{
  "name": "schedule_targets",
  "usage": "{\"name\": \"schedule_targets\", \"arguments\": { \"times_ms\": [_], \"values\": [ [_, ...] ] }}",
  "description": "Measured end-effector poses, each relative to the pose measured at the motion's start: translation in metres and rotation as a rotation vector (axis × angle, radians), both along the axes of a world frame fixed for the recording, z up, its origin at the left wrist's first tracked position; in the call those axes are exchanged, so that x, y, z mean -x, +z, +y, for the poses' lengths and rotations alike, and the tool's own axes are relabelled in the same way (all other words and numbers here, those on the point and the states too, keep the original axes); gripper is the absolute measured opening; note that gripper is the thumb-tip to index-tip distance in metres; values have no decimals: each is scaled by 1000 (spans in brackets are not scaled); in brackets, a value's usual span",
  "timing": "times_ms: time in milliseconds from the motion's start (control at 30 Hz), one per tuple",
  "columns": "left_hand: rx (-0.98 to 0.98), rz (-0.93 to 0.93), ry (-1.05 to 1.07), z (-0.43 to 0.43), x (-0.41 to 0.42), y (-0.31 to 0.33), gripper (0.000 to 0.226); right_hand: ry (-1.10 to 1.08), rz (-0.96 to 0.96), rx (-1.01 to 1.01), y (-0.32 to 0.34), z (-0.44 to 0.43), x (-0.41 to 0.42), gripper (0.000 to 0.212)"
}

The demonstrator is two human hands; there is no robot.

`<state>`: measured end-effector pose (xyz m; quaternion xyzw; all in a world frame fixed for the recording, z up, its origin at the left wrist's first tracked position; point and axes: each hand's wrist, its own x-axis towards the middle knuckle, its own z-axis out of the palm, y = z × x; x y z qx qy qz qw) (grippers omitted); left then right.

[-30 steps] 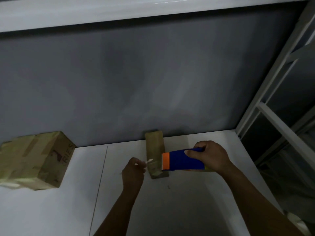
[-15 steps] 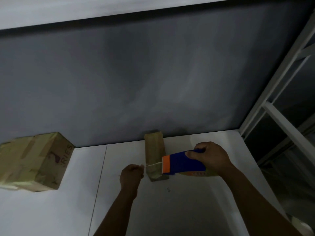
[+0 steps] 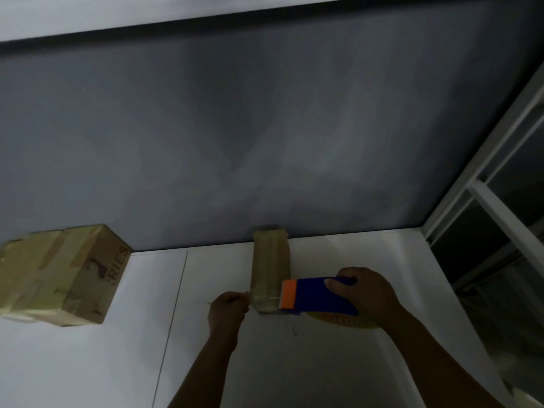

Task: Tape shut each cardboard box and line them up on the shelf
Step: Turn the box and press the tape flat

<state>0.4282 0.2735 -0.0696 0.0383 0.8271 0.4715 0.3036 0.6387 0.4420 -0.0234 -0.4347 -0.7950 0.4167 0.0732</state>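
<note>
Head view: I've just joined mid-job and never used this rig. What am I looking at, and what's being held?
There is no machine: a person wears one camera on the head, looking down at their own bare hands. On the white shelf lie a big box, far left, and a small box against the wall. The right hand grips a blue-and-orange tape dispenser at the small box's near end. The left hand, just left of that box, pinches what looks like the tape end.
</note>
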Motion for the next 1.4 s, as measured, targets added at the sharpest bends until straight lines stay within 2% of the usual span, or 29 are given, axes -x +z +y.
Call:
{"name": "schedule_targets", "arguments": {
  "times_ms": [100, 133, 167, 267, 400, 533, 633, 700, 800, 1100, 1200, 1333, 1400],
  "values": [
    [-38, -116, 57, -4, 4, -1, 27, 23, -14, -22, -3, -2, 4, 38],
    [-35, -65, 52, -4, 5, -1, 33, 20, -8, -21, -3, -3, 4, 38],
    [-13, 69, 2, -5, 4, 0, 34, 14, 1, -14, -3, -3, 4, 39],
    [-7, 410, -124, -2, -8, 10, 13, 7, 13, 15, -6, -8, 5, 40],
    [-32, 499, -159, -6, -12, 11, 17, -5, 11, 6, -16, -18, 6, 41],
    [55, 592, -341, -10, -1, 7, 19, -36, 38, 5, -16, -24, 8, 39],
    [52, 583, -422, -7, 6, 11, 31, 15, 38, 43, -17, -35, 16, 39],
    [87, 616, -532, -2, 12, 10, 42, 62, 29, 78, -20, -43, 23, 45],
    [163, 620, -678, 3, 22, 4, 47, 83, 6, 123, -24, -47, 27, 58],
    [124, 557, -664, 4, 27, -5, 46, 28, 54, 334, -33, -51, 15, 60],
    [124, 571, -690, 4, 29, -5, 46, -19, 105, 369, -31, -51, 10, 68],
    [125, 589, -700, 4, 32, -6, 46, -34, 129, 403, -25, -46, 2, 52],
    [130, 583, -704, 5, 34, -6, 46, -38, 130, 400, -26, -41, -7, 58]
  ]
}}
